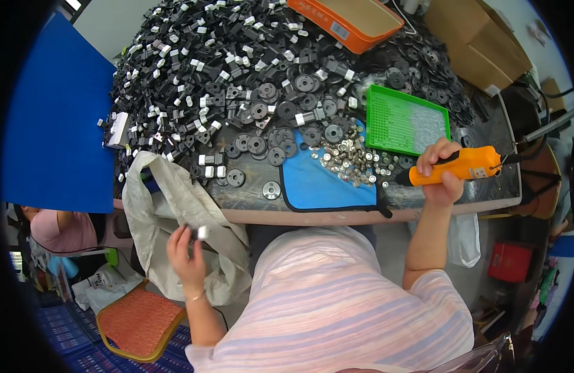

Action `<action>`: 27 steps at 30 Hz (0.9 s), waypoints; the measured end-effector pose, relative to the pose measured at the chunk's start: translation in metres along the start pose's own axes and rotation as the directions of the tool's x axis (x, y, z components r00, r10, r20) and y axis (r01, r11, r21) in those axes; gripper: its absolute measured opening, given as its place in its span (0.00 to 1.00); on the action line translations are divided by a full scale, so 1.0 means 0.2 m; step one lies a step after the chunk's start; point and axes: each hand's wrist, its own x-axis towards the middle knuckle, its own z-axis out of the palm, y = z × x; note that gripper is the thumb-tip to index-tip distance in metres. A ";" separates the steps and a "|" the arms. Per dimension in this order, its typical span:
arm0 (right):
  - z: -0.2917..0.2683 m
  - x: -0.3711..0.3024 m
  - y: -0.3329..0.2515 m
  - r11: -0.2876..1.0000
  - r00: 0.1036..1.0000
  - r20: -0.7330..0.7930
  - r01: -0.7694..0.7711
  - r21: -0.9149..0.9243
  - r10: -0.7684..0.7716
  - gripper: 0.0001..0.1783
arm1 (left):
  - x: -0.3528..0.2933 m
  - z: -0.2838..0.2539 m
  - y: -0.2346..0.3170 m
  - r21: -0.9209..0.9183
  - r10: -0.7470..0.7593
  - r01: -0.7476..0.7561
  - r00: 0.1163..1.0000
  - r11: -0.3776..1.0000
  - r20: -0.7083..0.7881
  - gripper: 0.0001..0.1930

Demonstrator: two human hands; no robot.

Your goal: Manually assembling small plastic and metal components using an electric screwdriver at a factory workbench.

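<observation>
My right hand (445, 188) is wrapped around an orange electric screwdriver (470, 163), held level over the right front of the table with its dark nose to the left. Over a cream cloth sack (151, 239) at the table's front edge, the fingers of my left hand (186, 264) pinch a small black part with a white end (202, 232). Several small round metal pieces (349, 158) lie on a blue cloth (327, 189) near the screwdriver. Dark round discs (276, 155) are scattered beside the cloth.
A huge heap of black-and-white parts (181, 74) covers the back left of the table. Behind my right hand sits a green tray (392, 148) of small clear pieces. An orange box (358, 40) and a cardboard carton (479, 46) stand farther back. Another person's pink sleeve (54, 231) shows at left.
</observation>
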 end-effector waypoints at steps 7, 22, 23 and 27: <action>0.03 0.05 0.05 0.999 1.000 -0.018 -0.017 -0.038 0.016 0.20 | 0.02 0.00 0.05 0.050 -0.136 0.134 0.990 0.990 0.038 0.22; -0.07 -0.04 -0.07 0.485 0.766 -0.159 0.218 -0.847 -0.623 0.40 | 0.78 0.41 -0.06 0.064 -0.086 0.060 0.813 0.996 0.575 0.45; -0.03 -0.05 -0.10 0.261 0.649 -0.053 0.229 -0.938 -0.759 0.39 | 0.78 0.41 -0.09 0.003 -0.083 0.100 0.805 0.995 0.587 0.43; 0.17 -0.08 -0.10 -0.019 0.694 0.413 0.499 -0.866 -0.589 0.22 | 0.77 0.44 -0.07 0.007 -0.048 0.052 0.826 0.999 0.561 0.34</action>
